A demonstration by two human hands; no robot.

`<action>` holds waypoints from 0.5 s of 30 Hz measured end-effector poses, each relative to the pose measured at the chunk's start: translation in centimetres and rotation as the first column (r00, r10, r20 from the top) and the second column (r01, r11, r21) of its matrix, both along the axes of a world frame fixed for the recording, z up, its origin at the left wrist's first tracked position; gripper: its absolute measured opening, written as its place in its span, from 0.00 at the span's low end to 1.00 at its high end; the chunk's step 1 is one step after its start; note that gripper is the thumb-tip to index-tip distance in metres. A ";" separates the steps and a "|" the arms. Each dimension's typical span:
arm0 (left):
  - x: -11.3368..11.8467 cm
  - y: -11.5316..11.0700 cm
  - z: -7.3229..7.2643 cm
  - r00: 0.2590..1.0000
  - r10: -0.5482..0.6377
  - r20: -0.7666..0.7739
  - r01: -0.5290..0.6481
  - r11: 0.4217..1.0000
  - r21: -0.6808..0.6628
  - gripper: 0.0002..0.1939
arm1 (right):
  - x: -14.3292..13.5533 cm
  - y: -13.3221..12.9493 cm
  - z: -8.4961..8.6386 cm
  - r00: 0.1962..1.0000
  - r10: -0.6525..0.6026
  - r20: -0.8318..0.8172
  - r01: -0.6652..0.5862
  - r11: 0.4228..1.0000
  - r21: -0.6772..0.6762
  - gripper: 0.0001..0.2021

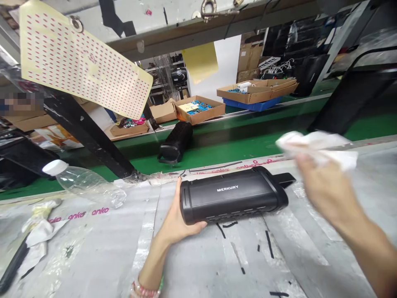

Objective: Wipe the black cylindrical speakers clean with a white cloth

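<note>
A black MERKURY speaker (232, 194) lies on its side on the plastic-covered bench (102, 256). My left hand (176, 219) grips its left end, thumb under the front edge. My right hand (322, 186) is raised just right of the speaker and holds a crumpled white cloth (316, 147) above the speaker's right end.
A clear plastic bottle with a white cap (83, 182) lies at the left, by a rag-wrapped tool (34, 231). A second black speaker (175, 145) rests on the green conveyor belt (248, 149). Cardboard boxes (198, 109) stand beyond it. A dotted label sheet (80, 58) hangs overhead.
</note>
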State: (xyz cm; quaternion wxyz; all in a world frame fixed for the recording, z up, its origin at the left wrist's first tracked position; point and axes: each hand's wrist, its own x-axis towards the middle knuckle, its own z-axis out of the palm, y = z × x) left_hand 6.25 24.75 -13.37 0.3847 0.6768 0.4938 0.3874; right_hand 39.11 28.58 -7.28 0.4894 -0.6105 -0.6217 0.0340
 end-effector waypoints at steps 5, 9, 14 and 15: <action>-0.3 0.0 -0.6 0.996 0.015 -0.088 -0.012 0.999 0.038 0.70 | -11.9 -5.1 -3.6 0.793 0.135 0.594 -0.265 0.955 0.136 0.22; -0.4 -0.1 -0.8 0.991 0.023 -0.133 -0.011 0.996 0.093 0.68 | -15.7 -6.7 -4.0 0.743 0.288 0.604 -0.446 0.887 0.125 0.23; -0.3 -0.1 -0.7 0.978 0.045 -0.204 -0.014 0.989 0.148 0.68 | -7.8 -4.3 -3.0 0.749 0.000 0.662 -0.104 0.988 0.117 0.21; -0.4 -0.1 -0.7 0.974 0.047 -0.219 -0.012 0.988 0.156 0.68 | -6.6 -3.8 -2.8 0.741 -0.069 0.668 -0.023 0.992 0.128 0.21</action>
